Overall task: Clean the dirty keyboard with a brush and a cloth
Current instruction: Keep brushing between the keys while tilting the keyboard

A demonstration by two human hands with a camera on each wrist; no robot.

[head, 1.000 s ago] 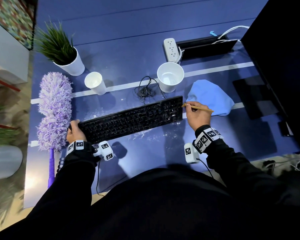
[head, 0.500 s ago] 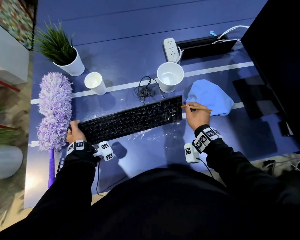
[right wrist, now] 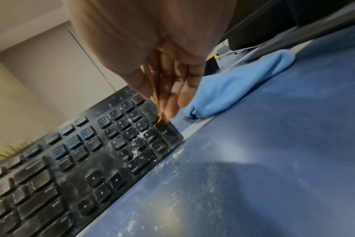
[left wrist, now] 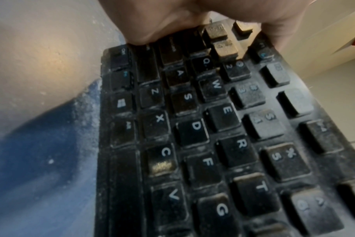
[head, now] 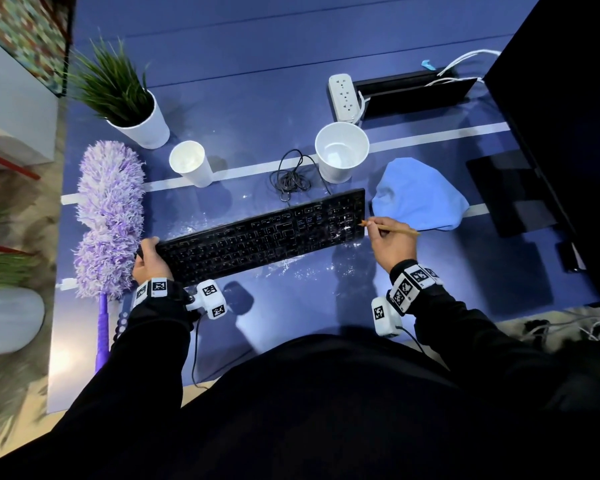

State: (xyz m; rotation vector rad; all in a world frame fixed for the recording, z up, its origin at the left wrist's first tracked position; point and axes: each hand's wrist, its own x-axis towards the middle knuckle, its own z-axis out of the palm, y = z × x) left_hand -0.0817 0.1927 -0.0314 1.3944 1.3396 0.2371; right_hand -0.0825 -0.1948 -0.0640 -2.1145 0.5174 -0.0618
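A dusty black keyboard [head: 264, 233] lies slanted on the blue desk, with white crumbs on its number pad [right wrist: 138, 141]. My left hand [head: 149, 261] grips its left end, thumb on the keys [left wrist: 144, 32]. My right hand [head: 392, 245] pinches a thin wooden-handled brush [head: 392, 230]. The brush tip [right wrist: 162, 119] touches the keyboard's right edge by the number pad. A crumpled blue cloth [head: 420, 195] lies on the desk just right of the keyboard, beyond my right hand.
Two white cups [head: 191, 162] [head: 340, 150] and a coiled black cable [head: 291, 181] stand behind the keyboard. A purple duster [head: 110, 216] lies at the left, with a potted plant [head: 132, 109] behind it. A power strip [head: 343, 97] and a dark monitor [head: 561, 133] sit at the right. White dust [head: 302, 268] speckles the desk in front.
My right hand and the brush have shifted slightly toward me along the keyboard's right edge. The left hand and the keyboard have stayed put.
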